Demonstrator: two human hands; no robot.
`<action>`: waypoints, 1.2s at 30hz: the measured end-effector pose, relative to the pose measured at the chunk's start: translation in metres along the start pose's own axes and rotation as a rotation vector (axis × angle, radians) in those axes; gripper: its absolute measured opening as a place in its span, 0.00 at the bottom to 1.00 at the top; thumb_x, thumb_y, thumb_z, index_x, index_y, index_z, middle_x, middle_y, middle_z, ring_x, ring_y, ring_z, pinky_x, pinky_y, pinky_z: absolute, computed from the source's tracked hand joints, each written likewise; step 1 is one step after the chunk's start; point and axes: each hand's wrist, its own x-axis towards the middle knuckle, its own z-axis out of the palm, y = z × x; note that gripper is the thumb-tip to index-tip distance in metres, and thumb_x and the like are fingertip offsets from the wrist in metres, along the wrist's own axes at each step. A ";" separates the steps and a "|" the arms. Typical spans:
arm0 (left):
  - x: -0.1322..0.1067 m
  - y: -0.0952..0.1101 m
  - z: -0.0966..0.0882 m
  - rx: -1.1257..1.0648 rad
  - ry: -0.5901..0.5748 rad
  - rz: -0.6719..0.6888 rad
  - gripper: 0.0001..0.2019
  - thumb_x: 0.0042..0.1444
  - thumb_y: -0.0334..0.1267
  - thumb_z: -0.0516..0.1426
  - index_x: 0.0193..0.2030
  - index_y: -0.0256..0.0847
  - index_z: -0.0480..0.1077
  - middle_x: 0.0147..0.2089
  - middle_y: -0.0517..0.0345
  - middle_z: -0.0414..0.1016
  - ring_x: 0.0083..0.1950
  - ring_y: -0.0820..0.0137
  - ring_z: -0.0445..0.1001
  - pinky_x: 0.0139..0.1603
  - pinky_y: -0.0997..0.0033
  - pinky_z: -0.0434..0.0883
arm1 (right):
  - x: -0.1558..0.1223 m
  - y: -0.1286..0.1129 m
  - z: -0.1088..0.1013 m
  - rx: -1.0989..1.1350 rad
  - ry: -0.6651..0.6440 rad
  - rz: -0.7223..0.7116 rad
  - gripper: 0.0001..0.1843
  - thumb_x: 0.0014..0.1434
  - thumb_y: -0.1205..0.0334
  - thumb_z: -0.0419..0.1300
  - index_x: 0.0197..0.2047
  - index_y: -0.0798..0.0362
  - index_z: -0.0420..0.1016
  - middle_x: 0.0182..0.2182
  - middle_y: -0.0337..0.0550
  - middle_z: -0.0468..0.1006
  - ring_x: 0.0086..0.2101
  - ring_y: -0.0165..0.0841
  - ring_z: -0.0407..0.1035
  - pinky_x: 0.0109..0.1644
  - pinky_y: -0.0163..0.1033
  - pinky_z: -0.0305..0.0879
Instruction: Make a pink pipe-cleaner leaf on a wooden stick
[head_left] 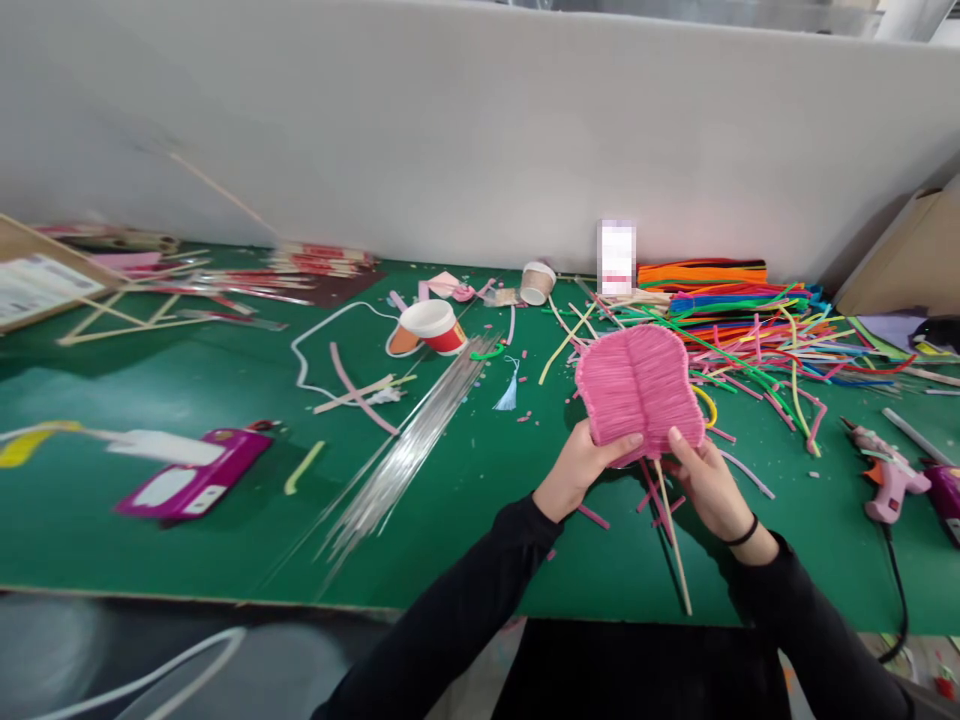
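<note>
Between my two hands is a pink fan (637, 390) with a ribbed, fuzzy face, a crease down its middle and a scalloped outline. A thin wooden stick (675, 545) runs down from its lower edge toward the table's front. My left hand (581, 465) grips the lower left edge, thumb on the front. At the lower right edge, my right hand (705, 480) pinches it the same way, its other fingers behind and partly hidden. Pink pipe cleaner pieces (652, 500) lie on the green table (465, 520) beneath the fan.
Colourful pipe cleaners (735, 320) are heaped at the back right. A pink glue gun (889, 475) lies at the right. Thin metal wires (420, 440) spread left of my hands, near a paper cup (439, 325), a blue tassel (508, 388) and a purple box (199, 475).
</note>
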 end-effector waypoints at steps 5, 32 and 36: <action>0.001 0.003 0.002 -0.244 0.068 -0.037 0.21 0.45 0.36 0.68 0.47 0.35 0.75 0.48 0.49 0.80 0.48 0.58 0.78 0.56 0.55 0.71 | -0.001 -0.007 -0.003 0.070 0.008 0.011 0.22 0.51 0.40 0.64 0.37 0.50 0.80 0.34 0.43 0.82 0.35 0.35 0.76 0.35 0.35 0.73; -0.002 0.003 -0.003 -0.096 -0.093 -0.103 0.23 0.44 0.39 0.68 0.48 0.36 0.73 0.37 0.50 0.81 0.35 0.63 0.78 0.37 0.65 0.74 | 0.003 0.001 -0.014 -0.078 0.171 -0.122 0.17 0.46 0.46 0.69 0.31 0.50 0.76 0.26 0.39 0.80 0.28 0.33 0.75 0.37 0.39 0.72; -0.001 0.002 -0.002 -0.093 -0.124 -0.056 0.21 0.43 0.38 0.68 0.45 0.36 0.74 0.36 0.51 0.80 0.35 0.63 0.77 0.36 0.65 0.73 | 0.001 0.000 -0.014 -0.048 0.141 -0.089 0.16 0.46 0.48 0.70 0.31 0.51 0.76 0.27 0.39 0.80 0.28 0.32 0.75 0.37 0.38 0.72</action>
